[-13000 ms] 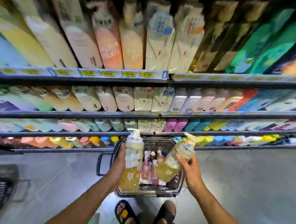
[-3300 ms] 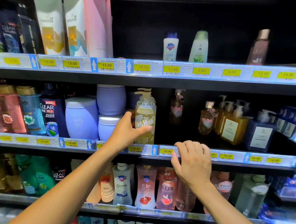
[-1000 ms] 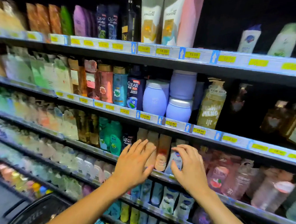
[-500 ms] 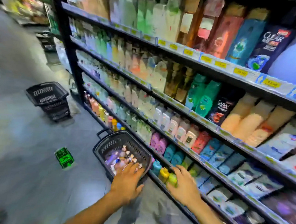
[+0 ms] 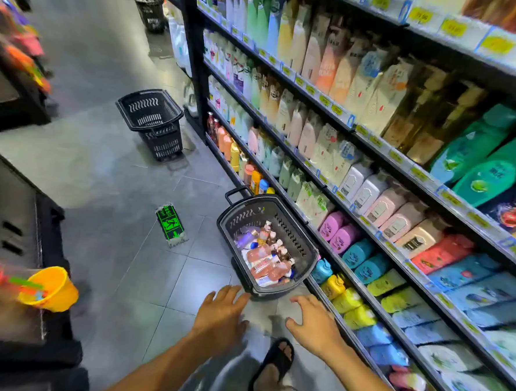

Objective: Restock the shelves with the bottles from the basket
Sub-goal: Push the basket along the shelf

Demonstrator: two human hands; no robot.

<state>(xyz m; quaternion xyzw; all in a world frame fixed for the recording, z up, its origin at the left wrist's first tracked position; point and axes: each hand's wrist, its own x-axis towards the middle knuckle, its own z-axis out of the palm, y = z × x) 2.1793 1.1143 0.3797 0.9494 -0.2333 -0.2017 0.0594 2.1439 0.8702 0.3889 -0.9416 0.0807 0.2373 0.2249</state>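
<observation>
**Both hands empty near the basket**

You are holding your left hand and right hand out over the floor, fingers spread, gripping nothing. The basket is sitting just beyond your fingertips, with pink bottles lying inside. The shelves are running along beside your right hand.

We find the basket open at the top, its bottles reachable from above, the packed shelves crowding its right side, bare floor on its left, and a green sign and stacked baskets farther off.
</observation>
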